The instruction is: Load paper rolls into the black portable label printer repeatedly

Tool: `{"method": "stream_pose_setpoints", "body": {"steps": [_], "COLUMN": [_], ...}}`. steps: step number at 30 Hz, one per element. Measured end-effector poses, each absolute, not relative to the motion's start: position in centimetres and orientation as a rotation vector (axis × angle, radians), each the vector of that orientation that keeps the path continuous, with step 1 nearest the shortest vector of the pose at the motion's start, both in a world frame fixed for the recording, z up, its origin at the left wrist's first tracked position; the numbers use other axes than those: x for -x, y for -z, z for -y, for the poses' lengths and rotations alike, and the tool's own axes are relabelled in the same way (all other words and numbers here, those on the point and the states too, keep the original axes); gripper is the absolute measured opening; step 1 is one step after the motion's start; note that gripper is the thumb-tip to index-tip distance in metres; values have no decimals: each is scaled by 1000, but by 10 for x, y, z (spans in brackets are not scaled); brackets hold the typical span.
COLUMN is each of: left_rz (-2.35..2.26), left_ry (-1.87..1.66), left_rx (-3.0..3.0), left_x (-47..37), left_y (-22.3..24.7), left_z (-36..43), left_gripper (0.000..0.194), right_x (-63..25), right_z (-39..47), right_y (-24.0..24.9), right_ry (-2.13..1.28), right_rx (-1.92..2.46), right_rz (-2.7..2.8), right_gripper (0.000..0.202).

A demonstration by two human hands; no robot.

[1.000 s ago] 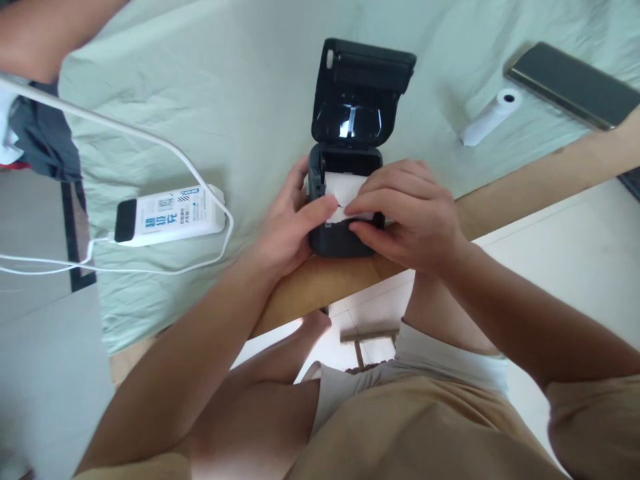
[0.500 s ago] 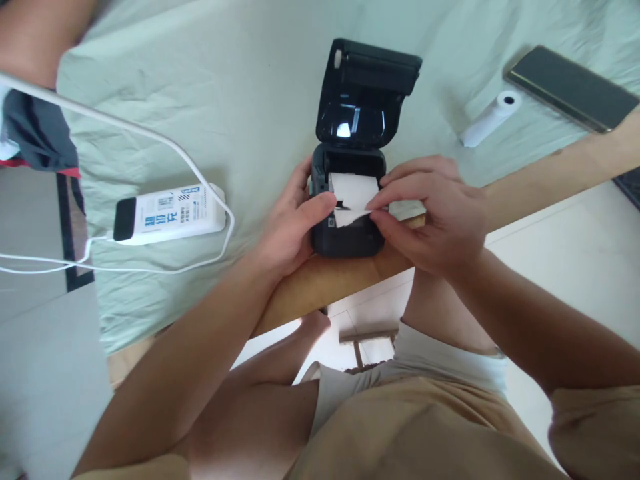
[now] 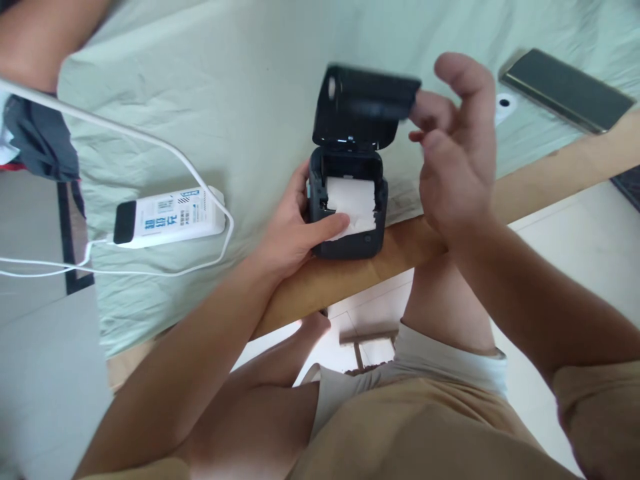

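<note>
A small black label printer [image 3: 345, 250] sits at the table edge with its lid [image 3: 363, 100] raised and tilted forward. White paper [image 3: 353, 197] comes out of its bay and lies over the front rim. My left hand [image 3: 305, 230] grips the printer's left side, fingers round the outside, thumb pressing the paper down on the front. At the lid's right edge is my right hand [image 3: 457, 133], fingers apart; one fingertip touches the lid's corner or goes behind it, and another finger points up. Partly hidden behind that hand is a white paper roll [image 3: 505, 110].
A dark phone [image 3: 567, 90] lies at the right on the pale green cloth [image 3: 250, 87]. On the left lies a white power bank [image 3: 170, 217] with a white cable [image 3: 150, 133] looping round it. The wooden table edge [image 3: 345, 283] runs in front of my body. Someone's arm [image 3: 40, 40] shows at top left.
My right hand has let go of the paper and moved up to the lid. The lid has tipped somewhat forward. My left thumb has slid right onto the paper, which now lies over the front rim.
</note>
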State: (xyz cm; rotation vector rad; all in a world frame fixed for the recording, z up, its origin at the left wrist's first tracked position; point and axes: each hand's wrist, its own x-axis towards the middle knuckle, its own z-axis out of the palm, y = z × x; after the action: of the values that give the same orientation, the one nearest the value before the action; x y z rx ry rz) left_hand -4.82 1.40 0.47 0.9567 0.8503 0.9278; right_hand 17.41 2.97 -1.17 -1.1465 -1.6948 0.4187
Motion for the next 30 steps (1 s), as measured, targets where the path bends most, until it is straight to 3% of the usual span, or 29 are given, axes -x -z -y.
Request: {"method": "stream_pose_setpoints", "body": {"steps": [3,8,18,26,30], "left_rz": [-865,-864,-803,-800,-780], "left_ry": [-923,-934,-957,-1008,-996], "left_rx": [-967,-956,-878,-954,-1024], "left_x": [49,49,44,39,38], "left_y": [-4,-4,-4,-5,-4], "left_z": [-14,-12,-13,-12,-12], "left_gripper": [77,73,32,21,25], "right_x": [-171,-164,-168,-161,-159], "right_z": [-29,-24,-32,-25,-21], "right_y": [19,27,33,19,9], "right_ry": [-547,-714,-640,-622,-637], "right_rx": [941,1011,1020,1116,1059], "right_rz": [1540,1747,1942,1922,1918], "right_gripper": [42,55,54,46,43]}}
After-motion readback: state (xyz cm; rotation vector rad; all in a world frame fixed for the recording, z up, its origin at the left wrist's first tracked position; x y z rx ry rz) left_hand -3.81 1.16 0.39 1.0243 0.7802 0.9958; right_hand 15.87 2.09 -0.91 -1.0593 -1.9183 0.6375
